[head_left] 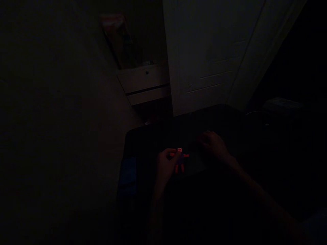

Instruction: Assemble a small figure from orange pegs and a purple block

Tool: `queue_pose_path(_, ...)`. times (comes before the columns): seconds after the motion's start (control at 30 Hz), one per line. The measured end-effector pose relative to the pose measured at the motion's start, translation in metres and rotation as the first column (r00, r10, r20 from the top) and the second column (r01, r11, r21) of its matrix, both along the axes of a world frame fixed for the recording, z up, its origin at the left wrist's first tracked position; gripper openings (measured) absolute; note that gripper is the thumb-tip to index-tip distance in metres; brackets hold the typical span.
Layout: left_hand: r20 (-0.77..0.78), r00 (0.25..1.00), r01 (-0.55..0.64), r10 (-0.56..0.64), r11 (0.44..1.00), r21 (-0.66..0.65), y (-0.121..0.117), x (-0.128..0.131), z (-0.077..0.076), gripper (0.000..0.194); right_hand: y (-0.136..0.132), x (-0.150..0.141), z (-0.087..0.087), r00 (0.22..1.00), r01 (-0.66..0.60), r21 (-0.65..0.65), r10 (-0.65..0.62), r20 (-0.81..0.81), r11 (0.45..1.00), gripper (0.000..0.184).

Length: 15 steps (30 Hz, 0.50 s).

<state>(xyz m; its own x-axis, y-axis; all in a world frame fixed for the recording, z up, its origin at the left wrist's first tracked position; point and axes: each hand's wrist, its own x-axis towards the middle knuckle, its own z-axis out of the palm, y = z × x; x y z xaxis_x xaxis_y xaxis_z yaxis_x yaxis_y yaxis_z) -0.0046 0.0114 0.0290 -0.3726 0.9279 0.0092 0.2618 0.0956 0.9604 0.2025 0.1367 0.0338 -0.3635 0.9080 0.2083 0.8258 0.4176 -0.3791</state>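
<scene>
The scene is very dark. A small toy figure (181,160) with orange-red head, arms and legs and a darker body is upright in view over the dark tabletop (153,143). My left hand (167,165) is closed on the figure's left side, thumb and forefinger at its arm and head. To the right, apart from the figure, my right hand (213,143) is held over the table with its fingers bent inward. Shadow hides those fingertips, and I cannot make out whether anything is between them.
A blue flat item (128,175) lies at the table's left edge. Beyond the table stand a white drawer unit (144,81) and a pale panelled door (204,68). A box-like object (283,103) and a thin cable (254,112) are at the right.
</scene>
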Motion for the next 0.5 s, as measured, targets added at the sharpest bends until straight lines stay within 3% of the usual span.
queue_pose_path(0.17, -0.087, 0.994, -0.065, 0.061, 0.997, -0.043, 0.004, -0.001, -0.003, 0.041, 0.009, -0.004, -0.001, 0.995, -0.036, -0.013, 0.037, 0.092, 0.999, 0.023)
queue_pose_path(0.37, -0.213, 0.977, -0.018, -0.003, 0.995, -0.099, 0.001, 0.002, 0.004, 0.043, 0.015, -0.005, -0.015, 0.999, -0.038, -0.035, 0.038, 0.007, 0.999, 0.019)
queue_pose_path(0.5, -0.356, 0.934, -0.062, 0.026, 0.994, -0.089, -0.002, 0.004, 0.005, 0.054, 0.018, -0.006, -0.020, 0.999, -0.038, 0.006, 0.038, -0.013, 0.999, 0.020)
